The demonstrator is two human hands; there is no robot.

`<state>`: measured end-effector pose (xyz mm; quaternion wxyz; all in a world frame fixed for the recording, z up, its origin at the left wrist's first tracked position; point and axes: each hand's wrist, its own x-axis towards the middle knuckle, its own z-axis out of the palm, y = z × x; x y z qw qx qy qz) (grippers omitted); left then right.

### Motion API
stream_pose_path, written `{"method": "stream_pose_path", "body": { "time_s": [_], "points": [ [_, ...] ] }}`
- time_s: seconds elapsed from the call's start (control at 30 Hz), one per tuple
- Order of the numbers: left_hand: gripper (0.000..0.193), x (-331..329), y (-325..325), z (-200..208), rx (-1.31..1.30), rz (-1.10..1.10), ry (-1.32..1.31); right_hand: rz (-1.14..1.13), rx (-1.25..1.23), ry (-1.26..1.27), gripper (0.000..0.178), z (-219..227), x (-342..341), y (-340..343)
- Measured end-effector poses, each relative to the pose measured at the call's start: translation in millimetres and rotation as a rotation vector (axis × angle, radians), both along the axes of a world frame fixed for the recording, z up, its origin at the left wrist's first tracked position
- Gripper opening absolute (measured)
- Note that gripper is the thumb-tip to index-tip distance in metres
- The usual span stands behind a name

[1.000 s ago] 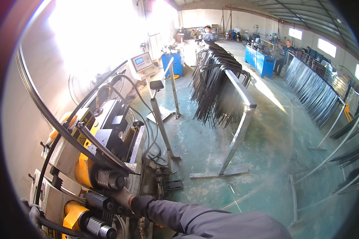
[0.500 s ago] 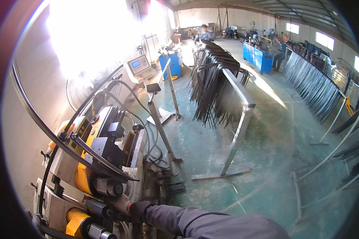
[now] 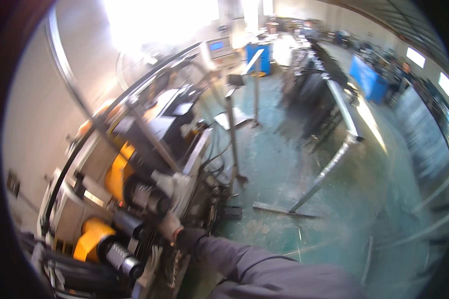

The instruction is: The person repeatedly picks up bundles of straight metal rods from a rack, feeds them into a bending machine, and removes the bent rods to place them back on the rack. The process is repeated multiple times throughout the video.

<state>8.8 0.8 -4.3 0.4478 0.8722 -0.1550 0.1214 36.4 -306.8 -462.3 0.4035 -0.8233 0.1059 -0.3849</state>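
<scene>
From the lower right, my right arm in a dark grey sleeve reaches to the bending machine (image 3: 77,202). My right hand (image 3: 169,225) is beside the upper ribbed roller (image 3: 148,197), low on the machine's front. Its fingers are hidden among the dark parts, so I cannot tell what they touch. A second ribbed roller (image 3: 123,259) sticks out below, next to a yellow housing (image 3: 92,240). A long curved rod (image 3: 67,72), smeared by motion, crosses in front of the machine on the left. My left hand does not show.
A control box (image 3: 217,47) with a small screen stands behind the machine. Ahead, a metal rack (image 3: 341,107) carries many dark bent rods (image 3: 309,94). Its foot bar (image 3: 284,210) lies on the green floor. Blue benches (image 3: 369,79) and a blurred person (image 3: 404,74) are farther back.
The view has swung, so the machine's front and the rack sit farther right, and the picture is blurred. My right hand is still beside the upper roller.
</scene>
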Motion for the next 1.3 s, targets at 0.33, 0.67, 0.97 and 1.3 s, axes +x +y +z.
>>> {"method": "stream_pose_path", "body": {
  "time_s": [0.33, 0.67, 0.97, 1.3],
  "points": [
    [0.05, -7.6, -1.9, -6.5, -0.09, -0.093, -0.005, 0.381, 0.772, -0.095, 0.023, 16.0, -16.7, -3.3],
    [0.043, -14.2, 3.2, 5.3, 0.052, -0.017, 0.04, 0.357, 0.478, -0.099, 0.032, -13.0, -11.9, -16.8],
    [0.028, 4.4, 34.2, 1.5, 0.807, -0.133, -0.473, 0.347, 0.2, 0.125, 0.043, -101.8, 20.8, -37.2],
    [0.013, -17.6, 3.6, -7.6, 1.085, -0.015, -0.96, 0.605, 1.087, 0.125, 0.034, -9.6, 2.1, -13.4]
  ]
}}
